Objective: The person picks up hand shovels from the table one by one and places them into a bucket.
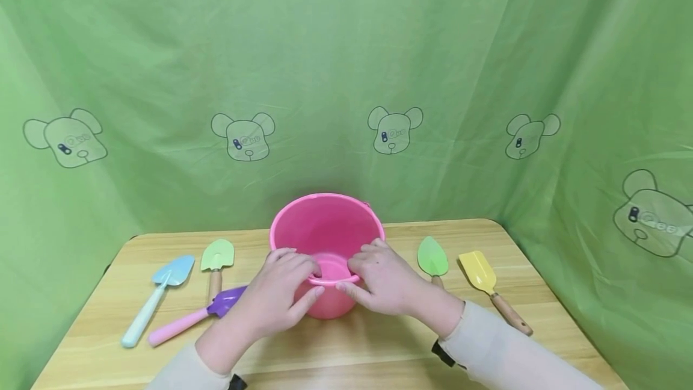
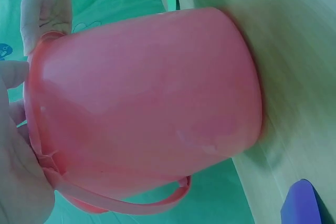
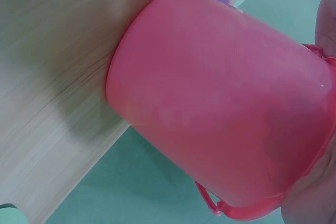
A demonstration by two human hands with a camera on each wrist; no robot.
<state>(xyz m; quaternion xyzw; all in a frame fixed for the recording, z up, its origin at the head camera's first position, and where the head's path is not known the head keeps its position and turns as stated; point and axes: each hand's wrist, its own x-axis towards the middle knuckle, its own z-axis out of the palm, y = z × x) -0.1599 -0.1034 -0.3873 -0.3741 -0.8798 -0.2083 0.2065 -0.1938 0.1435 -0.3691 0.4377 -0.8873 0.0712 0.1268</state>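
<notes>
A pink plastic bucket (image 1: 325, 215) stands upright on the wooden table, its mouth tipped into view. My left hand (image 1: 276, 294) grips the near rim on the left, with fingers over the edge inside and the thumb outside. On the right side of that rim, my right hand (image 1: 387, 278) holds on in the same way. The left wrist view shows the bucket's smooth outer wall (image 2: 147, 108) and its pink handle (image 2: 131, 206) hanging down the side. In the right wrist view the wall (image 3: 226, 98) hides most of the fingers.
Left of the bucket lie a blue trowel (image 1: 175, 271), a light green shovel (image 1: 218, 254) and a purple shovel with a pink handle (image 1: 178, 327), partly behind my left hand. To the right are a green trowel (image 1: 433, 256) and a yellow shovel (image 1: 479, 271). Green curtains (image 1: 325, 65) surround the table (image 1: 303, 360).
</notes>
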